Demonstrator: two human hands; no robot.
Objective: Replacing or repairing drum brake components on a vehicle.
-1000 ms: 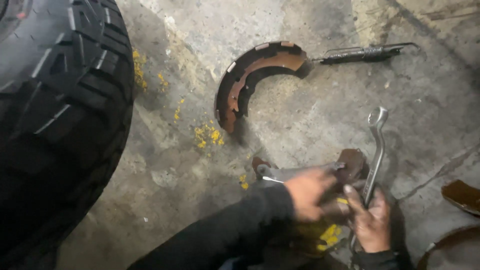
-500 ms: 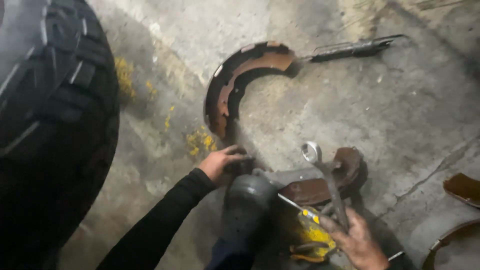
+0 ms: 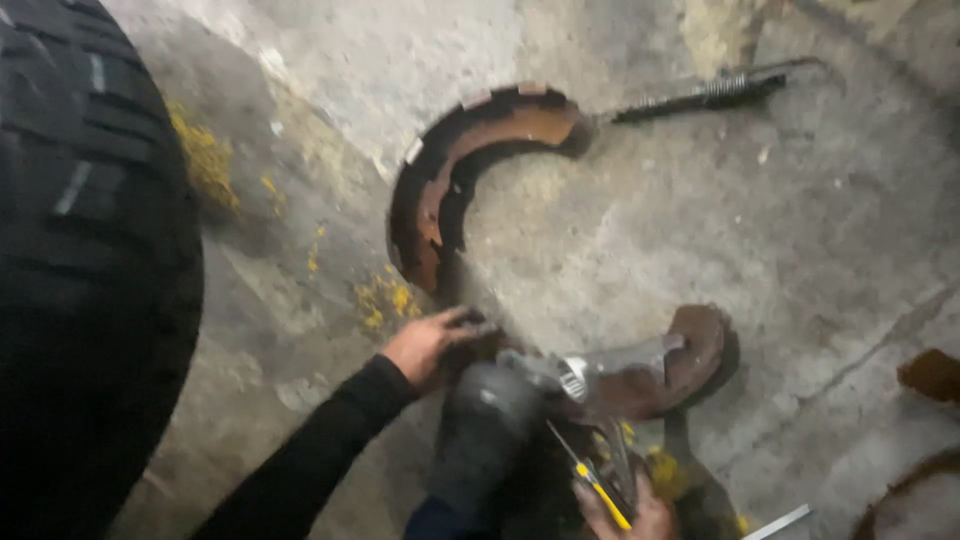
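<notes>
My left hand (image 3: 425, 345), in a black sleeve, lies on the floor with its fingers stretched against the near end of a rusty curved brake shoe (image 3: 665, 365). A grey metal bracket (image 3: 620, 362) lies across that shoe. At the bottom edge, my right hand (image 3: 630, 515) is only partly in view. It grips a thin yellow-handled tool (image 3: 598, 485) that points up toward the bracket. A dark rounded shape (image 3: 485, 430), blurred, sits between my hands and hides part of the shoe.
A second rusty brake shoe (image 3: 455, 175) lies farther off on the concrete floor (image 3: 800, 230), with a coil spring (image 3: 700, 95) beyond it. A big black tyre (image 3: 80, 270) fills the left side. Yellow crumbs (image 3: 385, 297) dot the floor. A brown piece (image 3: 930, 375) is at the right edge.
My left hand has moved from the shoe's middle to its left end. The long wrench that my right hand held up is gone from its grip. The view has shifted closer.
</notes>
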